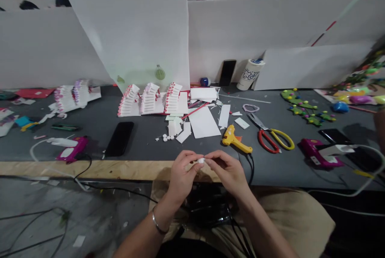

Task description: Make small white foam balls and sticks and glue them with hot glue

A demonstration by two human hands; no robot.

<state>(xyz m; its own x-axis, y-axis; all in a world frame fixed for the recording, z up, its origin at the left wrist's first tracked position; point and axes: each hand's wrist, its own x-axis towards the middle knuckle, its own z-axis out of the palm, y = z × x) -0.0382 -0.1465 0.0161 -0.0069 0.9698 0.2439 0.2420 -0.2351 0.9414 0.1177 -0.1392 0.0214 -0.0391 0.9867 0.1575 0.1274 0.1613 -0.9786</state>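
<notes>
Between the fingertips of my left hand [185,169] and my right hand [227,169] is a small white piece [201,161], pinched from both sides just above the table's front edge. Its exact kind is too small to make out. Beyond my hands lie several small white balls [168,137] beside cut white foam pieces [184,131]. A yellow glue gun [236,139] rests on its side to the right of my right hand. Past it, scissors [270,133] with one red and one yellow handle lie with their blades partly apart.
Three fans of white strips with red tips [147,99] stand at the back. A black phone [119,139] lies left, near a purple power strip [72,149]; another power strip [320,153] is right. A white cup [250,74] stands against the white partition [279,21].
</notes>
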